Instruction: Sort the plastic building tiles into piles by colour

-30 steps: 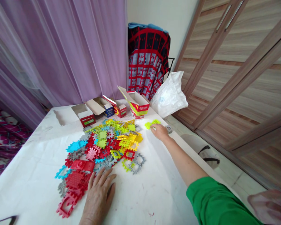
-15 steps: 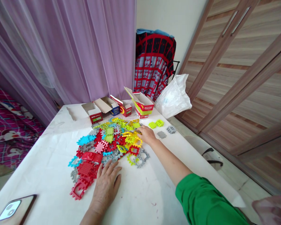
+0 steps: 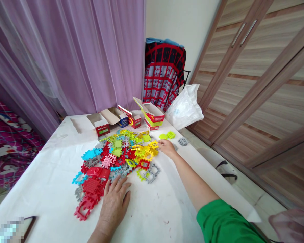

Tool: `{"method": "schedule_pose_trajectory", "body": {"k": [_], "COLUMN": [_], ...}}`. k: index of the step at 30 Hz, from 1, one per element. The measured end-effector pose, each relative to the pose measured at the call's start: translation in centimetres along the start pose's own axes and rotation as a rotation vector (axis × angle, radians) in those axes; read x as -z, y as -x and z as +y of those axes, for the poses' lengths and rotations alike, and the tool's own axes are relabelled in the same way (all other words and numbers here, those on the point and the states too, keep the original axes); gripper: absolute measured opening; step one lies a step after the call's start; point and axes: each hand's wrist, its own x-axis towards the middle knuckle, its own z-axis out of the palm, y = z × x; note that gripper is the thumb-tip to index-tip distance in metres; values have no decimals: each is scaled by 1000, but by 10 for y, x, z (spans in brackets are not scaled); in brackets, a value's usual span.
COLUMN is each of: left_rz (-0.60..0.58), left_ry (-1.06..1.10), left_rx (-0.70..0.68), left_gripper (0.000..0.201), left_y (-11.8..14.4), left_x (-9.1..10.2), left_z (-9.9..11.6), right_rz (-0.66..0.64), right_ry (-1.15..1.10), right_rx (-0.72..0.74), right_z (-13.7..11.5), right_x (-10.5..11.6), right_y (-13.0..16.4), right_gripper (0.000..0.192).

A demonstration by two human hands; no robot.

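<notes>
A heap of toothed plastic interlocking building pieces (image 3: 118, 152) in red, yellow, lime, blue and grey spreads over the table. At its right edge my right hand (image 3: 168, 148) is closed, its fingertips pinching a yellow interlocking piece (image 3: 153, 144). My left hand (image 3: 115, 199) lies open and flat at the near side of the heap, fingers spread, the fingertips at some grey pieces. Beside that hand are red pieces (image 3: 91, 185), among them a shiny red one (image 3: 98, 172). Grey and lime window-like frames (image 3: 153, 172) lie between my hands.
Cardboard boxes stand open along the back: a red one (image 3: 102, 128), a blue one (image 3: 123, 120) and others (image 3: 154, 118). Lime pieces (image 3: 170, 135) and a grey stack (image 3: 182, 141) sit apart at the right. A white plastic bag (image 3: 186, 109) and a blurred phone (image 3: 27, 227) are also there.
My right hand has drawn back to the right from the heap, with a yellow piece at its fingertips. My left hand stays about where it was. The view has shifted slightly.
</notes>
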Motion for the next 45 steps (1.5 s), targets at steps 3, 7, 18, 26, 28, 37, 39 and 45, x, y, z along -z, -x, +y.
{"method": "schedule_pose_trajectory", "body": {"k": [3, 7, 18, 26, 28, 37, 39, 45], "left_rz": [3, -6, -18, -30, -33, -38, -39, -54], "left_ry": [6, 2, -18, -15, -14, -1, -2, -6], "left_rx": [-8, -3, -14, -17, -13, 2, 3, 4], "left_gripper": [25, 25, 26, 26, 26, 26, 26, 27], "left_y": [0, -1, 0, 0, 0, -1, -1, -1], "left_x": [0, 3, 1, 0, 0, 2, 2, 3], "left_z": [0, 1, -2, -4, -4, -3, -3, -2], "right_rz": [-38, -96, 121, 238, 257, 316, 298, 261], "right_ry": [-96, -192, 286, 661, 683, 633, 645, 577], "right_rx": [-62, -114, 141, 269, 267, 272, 270, 358], "right_z": [8, 16, 72, 72, 70, 77, 75, 50], "right_x": [0, 4, 35, 19, 14, 15, 16, 4], "right_y": [4, 13, 60, 93, 93, 84, 86, 82], "right_gripper": [12, 14, 27, 31, 28, 27, 24, 19]}}
